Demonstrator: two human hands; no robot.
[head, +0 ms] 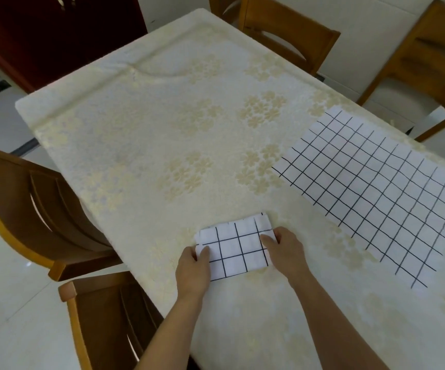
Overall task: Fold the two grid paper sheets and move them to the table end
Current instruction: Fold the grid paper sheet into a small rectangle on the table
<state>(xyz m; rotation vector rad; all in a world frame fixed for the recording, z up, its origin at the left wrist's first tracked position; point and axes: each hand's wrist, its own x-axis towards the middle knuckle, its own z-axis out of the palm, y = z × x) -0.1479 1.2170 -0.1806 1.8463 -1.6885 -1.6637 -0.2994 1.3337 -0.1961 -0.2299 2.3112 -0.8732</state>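
White paper ruled with a black grid makes up both sheets on the table, which wears a cream cloth patterned with pale gold flowers. The folded sheet, a small thick rectangle, lies flat on the cloth at about six o'clock from the table's middle, near the person's edge. The left hand grasps its left end, thumb on top and fingers curled at the edge, while the right hand grasps its right end in the same way, thumb lying over the top layer. The two hands are apart, with the grid squares showing between them. The unfolded sheet lies spread flat at about three o'clock, near the folded one but not touching it, its far corner reaching the table's right edge. Wooden chairs stand round the table: one chair at nine o'clock, a second chair at seven o'clock, a third chair at one o'clock, and a fourth chair at two o'clock. A dark red cabinet stands at eleven o'clock.
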